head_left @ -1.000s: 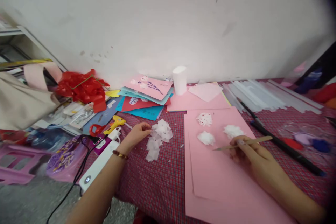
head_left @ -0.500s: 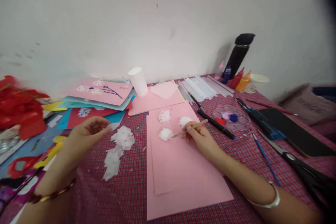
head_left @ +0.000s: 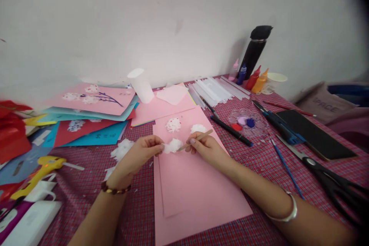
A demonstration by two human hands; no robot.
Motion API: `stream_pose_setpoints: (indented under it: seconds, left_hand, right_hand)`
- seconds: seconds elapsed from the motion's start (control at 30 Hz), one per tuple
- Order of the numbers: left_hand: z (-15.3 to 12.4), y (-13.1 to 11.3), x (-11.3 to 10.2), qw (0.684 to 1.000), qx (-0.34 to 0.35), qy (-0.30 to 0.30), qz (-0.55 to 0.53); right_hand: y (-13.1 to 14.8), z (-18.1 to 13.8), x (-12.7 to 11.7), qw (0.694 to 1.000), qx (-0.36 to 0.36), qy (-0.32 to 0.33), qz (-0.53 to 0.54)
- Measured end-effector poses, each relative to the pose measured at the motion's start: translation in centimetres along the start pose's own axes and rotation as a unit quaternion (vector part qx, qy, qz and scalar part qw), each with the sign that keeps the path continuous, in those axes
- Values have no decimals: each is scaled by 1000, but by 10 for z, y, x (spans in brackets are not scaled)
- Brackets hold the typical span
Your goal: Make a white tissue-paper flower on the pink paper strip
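My left hand (head_left: 137,157) pinches a small piece of white tissue paper (head_left: 165,148) at the left edge of a fluffy white paper cluster (head_left: 174,145) on the pink card (head_left: 198,184). In my right hand (head_left: 210,151) is a thin light-brown stick (head_left: 206,133), its lower tip touching or very close to that cluster. Two more clusters lie on the card: a red-speckled one (head_left: 173,124) above and a plain white one (head_left: 198,128) partly behind my right fingers. Loose white tissue pieces (head_left: 121,150) are on the cloth, partly hidden by my left hand.
A black marker (head_left: 232,131), a paint palette (head_left: 243,122), a blue brush (head_left: 286,167) and large scissors (head_left: 319,173) lie to the right. On the left are a yellow glue gun (head_left: 47,167) and stacked painted cards (head_left: 100,102). Paint bottles (head_left: 253,78) stand at the back.
My left hand has moved right, from above the loose tissue to the cluster on the card, carrying the tissue piece. My right hand still holds the stick at the cluster. The view has shifted slightly.
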State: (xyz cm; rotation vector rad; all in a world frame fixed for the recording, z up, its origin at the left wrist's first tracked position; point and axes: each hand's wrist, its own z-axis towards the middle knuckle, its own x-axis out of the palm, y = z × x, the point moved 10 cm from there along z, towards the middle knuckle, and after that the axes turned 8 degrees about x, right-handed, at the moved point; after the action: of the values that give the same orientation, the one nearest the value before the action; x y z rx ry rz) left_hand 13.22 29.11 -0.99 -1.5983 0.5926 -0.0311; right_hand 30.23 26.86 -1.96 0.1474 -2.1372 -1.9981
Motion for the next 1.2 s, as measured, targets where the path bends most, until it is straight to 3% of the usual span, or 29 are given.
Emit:
stream_pose_setpoints:
  seconds: [0.17,0.33,0.4,0.53,0.67,0.8,1.0,1.2]
  left_hand:
    - [-1,-3,5,998,29,45,28]
    - [-5,-4,34,987,73,109,93]
    - [-3,-2,43,987,74,91,108]
    - [5,-2,43,987,72,0,143]
    - [8,-3,40,985,71,-25,152]
    - [8,-2,37,985,69,-31,156]
    - [9,-2,38,985,75,-36,153]
    - [9,-13,14,964,124,-122,200]
  right_hand:
    - [3,-1,0,1000,-20,-8,-9]
    - [2,0,0,1000,-10,-18,-17]
    - [0,1,-1,1000,-7,-20,-15]
    - [-4,0,-12,999,-8,-53,-2]
    - [4,-10,-28,994,-33,-104,28]
    - [4,-13,-19,997,-11,-66,30]
    - [0,-11,-11,997,-18,-47,-53]
    - [3,-14,-8,989,-55,-40,-129]
